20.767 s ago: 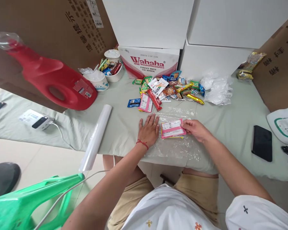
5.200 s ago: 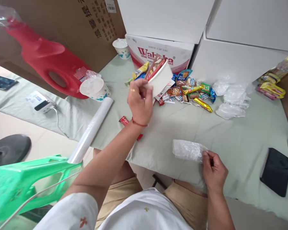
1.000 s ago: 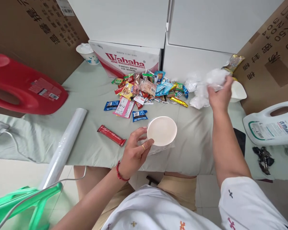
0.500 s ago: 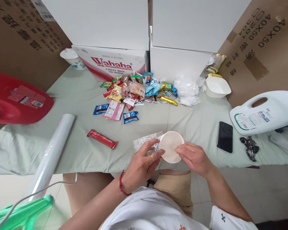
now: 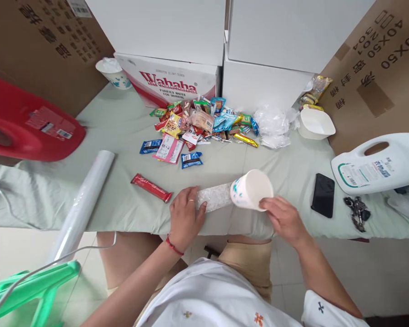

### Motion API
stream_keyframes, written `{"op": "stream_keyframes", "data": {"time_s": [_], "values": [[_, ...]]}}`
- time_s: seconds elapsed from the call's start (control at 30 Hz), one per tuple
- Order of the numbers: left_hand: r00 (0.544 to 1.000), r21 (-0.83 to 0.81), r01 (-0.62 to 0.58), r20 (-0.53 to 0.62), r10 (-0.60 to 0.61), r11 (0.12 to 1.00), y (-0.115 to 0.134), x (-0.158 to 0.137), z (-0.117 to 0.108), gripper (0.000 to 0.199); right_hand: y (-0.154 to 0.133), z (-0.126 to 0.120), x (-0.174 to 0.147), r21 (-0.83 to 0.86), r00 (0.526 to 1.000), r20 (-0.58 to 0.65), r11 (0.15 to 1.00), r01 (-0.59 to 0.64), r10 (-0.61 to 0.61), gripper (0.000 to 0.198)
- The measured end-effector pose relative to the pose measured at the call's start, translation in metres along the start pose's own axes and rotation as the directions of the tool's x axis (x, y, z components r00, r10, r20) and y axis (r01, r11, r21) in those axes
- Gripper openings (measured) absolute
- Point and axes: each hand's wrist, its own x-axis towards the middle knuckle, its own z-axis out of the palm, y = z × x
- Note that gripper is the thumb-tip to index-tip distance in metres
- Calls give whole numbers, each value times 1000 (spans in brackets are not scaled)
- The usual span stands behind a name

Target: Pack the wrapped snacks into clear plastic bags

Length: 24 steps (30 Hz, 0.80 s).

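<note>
Pale-green tablecloth (image 5: 286, 168): right fingers (image 5: 272, 205) pinch paper cup (image 5: 242, 195); left fingers (image 5: 187, 197) hold crinkled plastic (image 5: 216, 197).

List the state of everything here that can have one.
Patterned paper cup: tilted, gripped by right hand
Clear plastic: folded strip, left hand on one end
White square bowl: upright
Red bar: wrapped
Black phone: lying flat, unlit
White bottle, red bottle: caps not visible
Plastic roll: wound up
Rear paper cup: topped with plastic
Snack pile: wrapped
</note>
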Motion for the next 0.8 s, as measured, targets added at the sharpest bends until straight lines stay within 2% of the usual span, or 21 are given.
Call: {"op": "stream_keyframes", "data": {"time_s": [0.07,0.1,0.13,0.2,0.23,0.3,0.33,0.37,0.43,0.47,0.53,0.6,0.63,0.7,0.8], "values": [[1000,26,0,23,-1,1000,-12,-1,10,44,10,-13,4,-126,970,-237,988,-91,59,34],[1000,20,-6,11,6,1000,-15,-1,13,44,19,-24,11,-202,926,-364,963,-181,97,29],[1000,5,-12,-13,13,1000,-17,-1,13,47,32,-38,20,-264,868,-478,921,-286,133,25],[995,-39,-38,-97,34,999,-15,0,9,52,69,-71,49,-307,722,-663,809,-501,196,23],[989,-61,-64,-139,55,996,-13,0,4,53,91,-90,67,-310,682,-696,762,-568,225,26],[975,-92,-145,-181,127,985,-8,-2,-6,49,136,-125,103,-315,664,-680,693,-648,311,33],[969,-94,-194,-176,175,977,-6,-3,-10,46,155,-140,119,-316,684,-626,681,-661,374,37],[962,-88,-240,-156,225,967,-5,-6,-13,44,170,-150,133,-300,691,-588,681,-668,419,44],[952,-57,-300,-91,294,952,-4,-10,-14,41,181,-156,148,-256,716,-568,740,-622,405,52],[952,-39,-303,-59,300,952,-5,-11,-13,39,177,-149,148,-227,728,-575,781,-582,375,49],[966,-29,-259,-16,259,965,-8,-12,-7,28,149,-120,135,-142,744,-582,859,-491,329,34],[984,-90,-176,9,177,980,-13,-10,-1,20,106,-76,106,63,785,-464,899,-434,411,23],[991,-147,-127,21,131,981,-14,-8,1,20,81,-50,88,204,818,-365,895,-396,445,22],[998,-285,-9,59,27,958,-14,-4,2,22,35,-1,52,455,816,-199,789,-413,542,23],[979,-458,196,144,-145,867,-3,2,-2,23,-21,56,16,699,764,131,488,-523,632,35]]}}
